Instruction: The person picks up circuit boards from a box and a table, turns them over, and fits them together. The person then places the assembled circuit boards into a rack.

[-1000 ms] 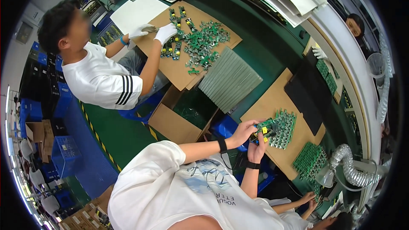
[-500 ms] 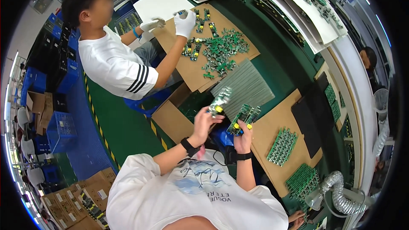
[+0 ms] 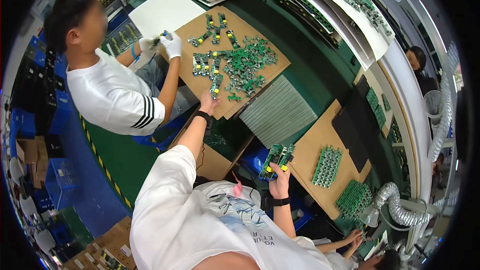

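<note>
My left hand [image 3: 208, 104] is stretched out to the near left edge of a brown cardboard sheet [image 3: 280, 63]. Its fingers are closed on the near end of a circuit board [image 3: 216, 87] with a yellow part, held at a row of similar boards [image 3: 202, 65]. Close to my body, my right hand [image 3: 280, 182] grips a small stack of green circuit boards [image 3: 270, 162] with yellow parts. Beside the row lies a loose heap of small green boards [image 3: 250, 62].
Beyond the right hand is a ribbed grey panel [image 3: 279, 111]. To the right, another cardboard sheet [image 3: 305, 157] bears green board panels [image 3: 327, 166]. A silver duct [image 3: 395, 202] stands near it. At left a co-worker in white gloves [image 3: 172, 45] handles a small part.
My left hand has reached forward and left with its board, from near my body to the cardboard. My right hand keeps its boards. The co-worker's gloved hands have drawn closer together.
</note>
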### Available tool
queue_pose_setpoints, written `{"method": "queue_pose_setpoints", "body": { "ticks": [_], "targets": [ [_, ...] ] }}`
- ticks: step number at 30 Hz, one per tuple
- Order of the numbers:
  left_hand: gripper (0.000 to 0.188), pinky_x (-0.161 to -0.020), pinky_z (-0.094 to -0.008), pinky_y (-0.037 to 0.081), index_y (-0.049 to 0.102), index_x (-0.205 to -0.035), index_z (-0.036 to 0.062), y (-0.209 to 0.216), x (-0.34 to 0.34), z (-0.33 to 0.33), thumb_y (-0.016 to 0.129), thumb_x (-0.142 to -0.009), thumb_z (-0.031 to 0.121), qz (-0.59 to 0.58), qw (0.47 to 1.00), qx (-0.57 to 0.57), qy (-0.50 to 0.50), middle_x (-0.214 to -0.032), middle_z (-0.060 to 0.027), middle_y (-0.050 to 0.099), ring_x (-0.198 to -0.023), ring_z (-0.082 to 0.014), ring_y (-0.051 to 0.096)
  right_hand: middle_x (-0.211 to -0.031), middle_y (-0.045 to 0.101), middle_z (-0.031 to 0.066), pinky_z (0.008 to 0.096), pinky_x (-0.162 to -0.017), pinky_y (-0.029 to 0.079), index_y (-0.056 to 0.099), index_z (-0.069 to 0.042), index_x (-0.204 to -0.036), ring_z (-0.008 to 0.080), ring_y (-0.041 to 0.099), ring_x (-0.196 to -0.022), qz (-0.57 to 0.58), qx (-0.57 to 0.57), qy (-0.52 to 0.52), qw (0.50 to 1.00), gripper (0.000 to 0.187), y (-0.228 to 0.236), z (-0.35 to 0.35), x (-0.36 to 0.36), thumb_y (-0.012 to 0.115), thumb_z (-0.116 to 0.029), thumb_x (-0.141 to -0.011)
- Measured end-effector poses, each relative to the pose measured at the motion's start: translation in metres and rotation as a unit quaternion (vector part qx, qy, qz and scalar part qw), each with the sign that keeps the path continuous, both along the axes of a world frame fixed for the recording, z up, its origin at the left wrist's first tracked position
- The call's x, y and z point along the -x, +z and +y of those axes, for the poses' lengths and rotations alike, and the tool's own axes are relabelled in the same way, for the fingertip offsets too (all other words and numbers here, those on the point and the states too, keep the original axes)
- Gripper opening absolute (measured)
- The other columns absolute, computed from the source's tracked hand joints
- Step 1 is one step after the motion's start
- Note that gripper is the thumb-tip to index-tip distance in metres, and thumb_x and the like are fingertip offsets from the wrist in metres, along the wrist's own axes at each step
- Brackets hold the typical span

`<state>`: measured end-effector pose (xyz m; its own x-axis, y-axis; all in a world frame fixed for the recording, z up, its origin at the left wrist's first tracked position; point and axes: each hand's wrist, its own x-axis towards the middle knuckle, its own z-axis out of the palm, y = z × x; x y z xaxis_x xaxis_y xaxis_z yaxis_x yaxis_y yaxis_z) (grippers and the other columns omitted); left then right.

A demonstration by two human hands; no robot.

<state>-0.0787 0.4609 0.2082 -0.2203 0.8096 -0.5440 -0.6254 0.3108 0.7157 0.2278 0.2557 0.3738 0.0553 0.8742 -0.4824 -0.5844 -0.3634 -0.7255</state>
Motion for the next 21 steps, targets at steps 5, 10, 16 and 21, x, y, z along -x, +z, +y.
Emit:
{"method": "queue_pose_setpoints", "body": {
  "ticks": [5, 10, 16, 21],
  "targets": [
    [0.026, -0.065, -0.0336, 0.05, 0.043, -0.113, 0.0077, 0.012, 0.001, 0.017, 0.041, -0.089, 0.017, -0.231, 0.972, 0.008, 0.049, -0.098, -0.0075, 0.052, -0.074, -0.0205, 0.057, -0.092, 0.059, 0.0034, 0.0274, -0.07, 0.048, 0.05, -0.005, -0.107, 0.0142, 0.058, -0.081, -0.025, 0.033, -0.067, 0.997, 0.036, 0.0, -0.007, 0.01, 0.059, 0.007, -0.074],
    [0.03, -0.066, -0.0358, 0.051, 0.041, -0.115, 0.0058, -0.003, 0.04, 0.058, 0.048, -0.086, 0.012, -0.094, 0.99, -0.051, 0.095, -0.099, -0.0086, 0.052, -0.074, -0.0214, 0.056, -0.093, 0.06, 0.0034, 0.0272, -0.071, 0.048, 0.051, -0.005, -0.107, 0.0144, 0.059, -0.08, -0.043, 0.037, -0.043, 0.997, 0.036, 0.007, 0.002, 0.038, 0.06, 0.007, -0.074],
    [0.045, -0.073, -0.0366, 0.05, 0.036, -0.124, 0.0057, 0.005, 0.018, 0.067, 0.054, -0.084, 0.015, 0.034, 0.995, 0.02, 0.092, -0.104, -0.0097, 0.051, -0.086, -0.0248, 0.057, -0.095, 0.06, 0.0037, 0.0271, -0.072, 0.048, 0.051, -0.004, -0.107, 0.0141, 0.059, -0.081, -0.085, 0.047, -0.012, 0.995, 0.037, 0.005, 0.013, 0.064, 0.061, 0.006, -0.073],
    [0.051, -0.078, -0.0382, 0.048, 0.034, -0.13, 0.0092, 0.03, 0.013, 0.058, 0.055, -0.085, 0.024, 0.004, 0.998, -0.035, 0.048, -0.118, -0.0113, 0.048, -0.095, -0.0284, 0.056, -0.096, 0.06, 0.0043, 0.0266, -0.073, 0.047, 0.05, -0.003, -0.108, 0.0147, 0.059, -0.083, -0.116, 0.021, 0.102, 0.988, 0.041, -0.015, 0.065, 0.095, 0.063, 0.008, -0.07]
  ]
}}
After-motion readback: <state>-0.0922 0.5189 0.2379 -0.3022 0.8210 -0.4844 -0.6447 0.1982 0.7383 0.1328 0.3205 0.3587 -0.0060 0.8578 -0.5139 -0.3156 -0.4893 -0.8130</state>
